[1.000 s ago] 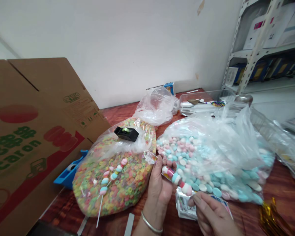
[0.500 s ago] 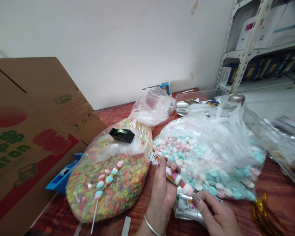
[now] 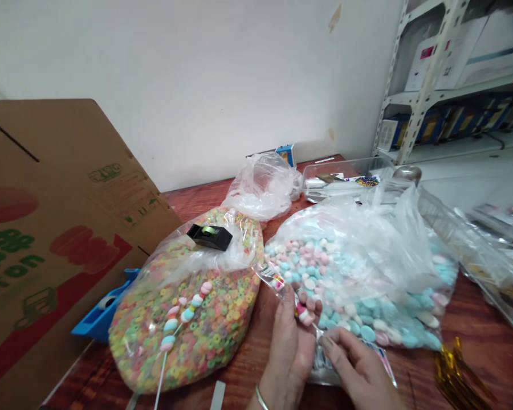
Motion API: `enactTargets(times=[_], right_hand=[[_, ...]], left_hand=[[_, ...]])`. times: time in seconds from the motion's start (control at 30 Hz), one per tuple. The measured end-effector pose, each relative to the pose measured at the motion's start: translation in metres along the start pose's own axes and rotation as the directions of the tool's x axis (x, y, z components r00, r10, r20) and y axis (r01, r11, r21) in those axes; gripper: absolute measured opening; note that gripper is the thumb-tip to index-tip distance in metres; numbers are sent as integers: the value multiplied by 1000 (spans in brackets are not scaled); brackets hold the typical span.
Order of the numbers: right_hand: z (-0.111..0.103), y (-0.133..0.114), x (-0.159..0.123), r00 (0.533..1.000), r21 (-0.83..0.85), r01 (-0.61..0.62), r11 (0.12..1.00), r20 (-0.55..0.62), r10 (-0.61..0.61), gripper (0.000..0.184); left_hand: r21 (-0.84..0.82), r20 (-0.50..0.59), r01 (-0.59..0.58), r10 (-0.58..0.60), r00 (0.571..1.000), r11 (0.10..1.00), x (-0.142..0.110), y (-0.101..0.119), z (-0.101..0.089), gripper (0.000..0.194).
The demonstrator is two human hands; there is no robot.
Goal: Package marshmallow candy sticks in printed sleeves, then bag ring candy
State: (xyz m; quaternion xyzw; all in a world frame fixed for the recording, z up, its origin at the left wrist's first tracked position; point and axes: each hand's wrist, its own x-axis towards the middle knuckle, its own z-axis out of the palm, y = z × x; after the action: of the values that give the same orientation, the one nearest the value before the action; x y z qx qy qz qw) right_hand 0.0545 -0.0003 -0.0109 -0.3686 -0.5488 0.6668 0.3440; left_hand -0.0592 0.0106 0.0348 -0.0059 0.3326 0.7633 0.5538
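I log the following from my remote seat. Left hand (image 3: pixel 288 356), bangle (image 3: pixel 261 398) at the wrist: closed narrow around a clear sleeve (image 3: pixel 277 283), and its fingers hide most of what is inside. Only pink candy shows past the fingertips (image 3: pixel 310 306); the rest cannot be made out. The sleeve's top end sticks out up and left, above the gap between two bags. Right hand (image 3: pixel 359 370): narrow, fingertips (image 3: pixel 327 341) pinching the sleeve's lower end, thumb out of sight. Under both hands, on the red wooden table (image 3: pixel 487 336), lie printed packets (image 3: pixel 325 364), mostly covered. Left of the hands: a bag of cereal rings (image 3: pixel 205 341), with a candy skewer (image 3: pixel 183 310) lying on it, its stick cut off by the bottom edge, and a black tape dispenser (image 3: pixel 209 237) on the bag's neck. Right of the hands: a bag of pink and blue candies (image 3: pixel 359 307), its top clouded by loose plastic. Farther out: a blue dispenser (image 3: pixel 100 319) partly behind a carton (image 3: pixel 60 228), gold ties (image 3: pixel 459 373) cut off by the bottom edge, and a plastic tub (image 3: pixel 346 179), its contents hard to make out.
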Motion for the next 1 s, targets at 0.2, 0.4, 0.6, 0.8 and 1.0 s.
enactTargets(times=[0.2,0.4,0.6,0.8,1.0], right_hand=[[-6,12,-3,994,-303,109,947,32,-104,34],[-3,6,8,992,-267,126,955,15,-127,35],[2,10,5,967,131,-226,965,149,206,49],[7,17,2,934,253,-305,918,267,237,49],[-7,9,-2,977,-484,212,849,126,-172,34]], left_hand=[[39,-24,4,-3,1000,999,-6,-10,-5,25],[55,-19,25,-24,1000,998,-10,-13,-11,32],[15,-36,-69,69,997,998,6,25,-11,23],[-56,-124,-8,1,992,998,7,30,-1,15],[-84,-113,-41,32,993,996,5,36,6,18]])
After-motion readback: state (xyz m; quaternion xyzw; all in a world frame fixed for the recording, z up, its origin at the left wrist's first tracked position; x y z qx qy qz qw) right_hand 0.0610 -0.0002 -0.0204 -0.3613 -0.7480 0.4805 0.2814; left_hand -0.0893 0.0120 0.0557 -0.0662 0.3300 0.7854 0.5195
